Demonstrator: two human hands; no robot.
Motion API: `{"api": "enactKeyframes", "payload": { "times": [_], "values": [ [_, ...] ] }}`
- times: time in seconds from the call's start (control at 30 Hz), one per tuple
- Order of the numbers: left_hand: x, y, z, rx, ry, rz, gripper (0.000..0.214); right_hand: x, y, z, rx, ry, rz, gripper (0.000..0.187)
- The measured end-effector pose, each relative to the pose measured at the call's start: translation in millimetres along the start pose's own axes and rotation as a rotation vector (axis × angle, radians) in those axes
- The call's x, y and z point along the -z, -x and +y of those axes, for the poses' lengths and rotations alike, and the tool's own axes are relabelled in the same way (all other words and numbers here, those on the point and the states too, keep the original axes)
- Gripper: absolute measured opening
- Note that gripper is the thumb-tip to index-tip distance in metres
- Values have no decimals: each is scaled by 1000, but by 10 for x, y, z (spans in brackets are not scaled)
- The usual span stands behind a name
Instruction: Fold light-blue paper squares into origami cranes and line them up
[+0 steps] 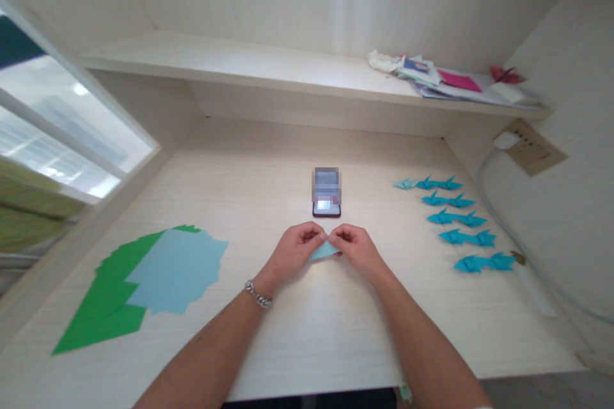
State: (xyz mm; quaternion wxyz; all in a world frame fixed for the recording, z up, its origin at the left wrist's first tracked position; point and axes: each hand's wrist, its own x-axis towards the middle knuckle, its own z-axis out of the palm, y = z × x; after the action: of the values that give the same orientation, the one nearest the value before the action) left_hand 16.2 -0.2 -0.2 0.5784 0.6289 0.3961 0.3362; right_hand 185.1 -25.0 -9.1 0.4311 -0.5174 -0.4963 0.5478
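Between my two hands is a small piece of folded light-blue paper [325, 251], shaped roughly like a triangle. My left hand [300, 248] pinches its upper left side between thumb and fingers. The thumb and fingertips of my right hand [354, 248] close on the other side, with the fingertips of both hands nearly meeting at the top. Parts of the paper are hidden behind my fingers. Just beyond my hands a phone [327, 208] lies on the desk with its screen lit.
Fanned light-blue sheets [177, 271] overlap green sheets [112, 319] at the left. Rows of folded blue paper figures [460, 238] line the right side. A plugged-in cable [499, 217] runs down the right wall. Papers [458, 81] lie on the shelf [249, 67] above.
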Motion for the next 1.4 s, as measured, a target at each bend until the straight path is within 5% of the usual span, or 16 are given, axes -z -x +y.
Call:
{"api": "enactKeyframes", "payload": {
  "times": [0.3,0.7,1.13,1.4],
  "values": [
    [-12,22,5,-16,-81,-5,24,33,26,-1,66,243,10,18],
    [14,-7,-17,39,-39,43,27,62,35,-10,20,227,-44,18],
    [150,-47,-41,57,-74,250,32,243,-11,19,6,231,30,26],
    [97,-32,-27,33,-59,228,28,153,13,-8,37,169,-22,20]
  ]
}}
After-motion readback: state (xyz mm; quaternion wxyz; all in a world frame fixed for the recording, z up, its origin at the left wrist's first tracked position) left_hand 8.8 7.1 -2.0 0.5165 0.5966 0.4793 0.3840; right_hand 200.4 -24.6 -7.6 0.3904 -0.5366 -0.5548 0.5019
